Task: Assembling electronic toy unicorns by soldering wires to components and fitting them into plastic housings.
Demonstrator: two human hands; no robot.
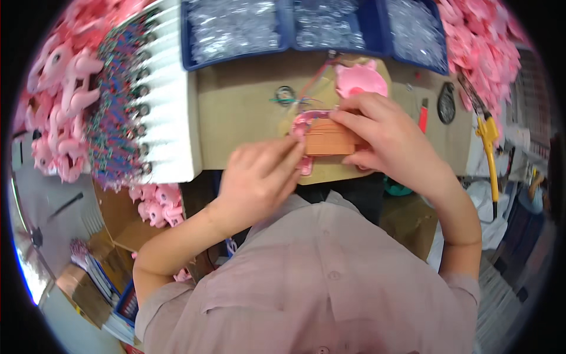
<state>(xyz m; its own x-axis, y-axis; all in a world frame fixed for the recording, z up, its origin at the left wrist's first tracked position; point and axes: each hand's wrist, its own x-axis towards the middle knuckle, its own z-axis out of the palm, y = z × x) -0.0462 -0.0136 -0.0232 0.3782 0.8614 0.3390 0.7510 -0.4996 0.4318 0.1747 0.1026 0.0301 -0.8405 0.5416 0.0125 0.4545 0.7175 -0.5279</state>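
Note:
An orange box-shaped piece with grooves across its face lies over an open pink plastic toy shell, close in front of my body. My right hand grips the piece's right end, fingers on the far side and thumb at the near corner. The fingers of my left hand are pressed together at the left edge of the shell, beside the orange piece. Their tips are partly hidden. Just beyond lies another pink shell half, hollow side up. Left of it sits a small round speaker with thin coloured wires.
Blue bins of clear plastic parts line the far edge. A white foam tray with wired parts stands left, near piled pink toy ponies. At right are a red-handled tool, a black oval object and a yellow soldering iron.

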